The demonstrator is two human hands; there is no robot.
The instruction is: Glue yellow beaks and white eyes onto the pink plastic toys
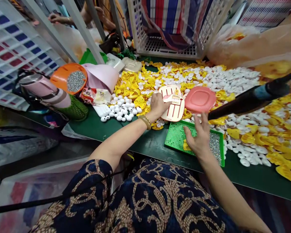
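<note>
My left hand [158, 106] is at the left side of a cream case [173, 113] with red slots, its thumb stretched over the top and its fingers curled at the edge. A pink lid-like plate [200, 99] lies just right of the case. My right hand [199, 135] is over a green perforated tray [176, 136], fingers spread and apart, with nothing seen in them. Small silvery metal pieces [215, 145] fill the tray's right end. A yellow piece [186, 145] lies in the tray beside my right thumb.
Yellow shells [131, 83] and white parts [232, 81] are heaped across the green table [145, 147]. White eye-like balls [121, 111] lie left. An orange bowl [58, 77] and pink flask [45, 89] stand further left. A dark rod [247, 100] juts in; a white crate [165, 51] stands behind.
</note>
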